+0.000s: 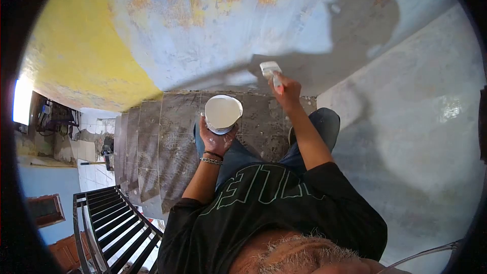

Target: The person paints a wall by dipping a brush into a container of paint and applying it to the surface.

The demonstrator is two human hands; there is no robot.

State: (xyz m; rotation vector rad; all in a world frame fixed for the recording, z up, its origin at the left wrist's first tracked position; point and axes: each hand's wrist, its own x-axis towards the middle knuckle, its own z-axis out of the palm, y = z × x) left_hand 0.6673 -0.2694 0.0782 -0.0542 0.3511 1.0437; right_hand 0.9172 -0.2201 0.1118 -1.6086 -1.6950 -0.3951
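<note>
Looking at a huge patchy wall point(213, 30) first, mostly pale blue-grey with orange and yellow flecks near the top and a solid yellow stretch off to the left. Then a grey surface point(421, 137), shiny in spots, filling the right side. Below the wall, dark tiled steps point(167, 142) running down toward the lower left, with a black metal railing point(109, 223) in the bottom-left corner. Black T-shirt point(274, 208) with green outline lettering across the lower middle, jeans point(324, 122) just above it.

Down to the smaller stuff now. Left hand point(217, 139) cupped under a white tub point(222, 111), fingers wrapped up around its base, holding it upright over the steps, roughly centre frame. Looks filled with something white, hard to say more. Right hand point(286, 90) closed tight around the handle of a paintbrush point(270, 68), arm stretched forward, bristle end pointing up and either touching the wall or just off it, can't tell which from here. Brush just up and right of the tub, not touching it. Smallest bit: beaded bracelets point(211, 158) on the left wrist.
</note>
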